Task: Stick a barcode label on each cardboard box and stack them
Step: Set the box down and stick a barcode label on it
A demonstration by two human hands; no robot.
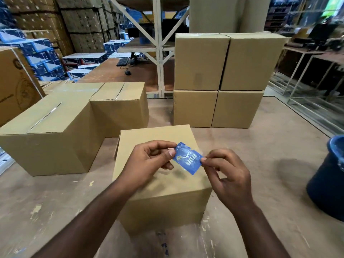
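Two bare hands, left hand (149, 159) and right hand (226, 171), each pinch one end of a small blue rectangular label (187, 158) just above a plain brown cardboard box (163, 192) on the near table (270, 183), with four stacked brown boxes (221, 81) farther right.

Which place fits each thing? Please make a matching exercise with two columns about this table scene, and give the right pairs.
Things:
1. blue label
2. nearest box
3. blue bucket
4. four stacked boxes

Places:
A. far side of the table, two on two
B. right edge of the table
C. pinched between left hand and right hand
D. directly under the hands

Pairs: 1-C, 2-D, 3-B, 4-A
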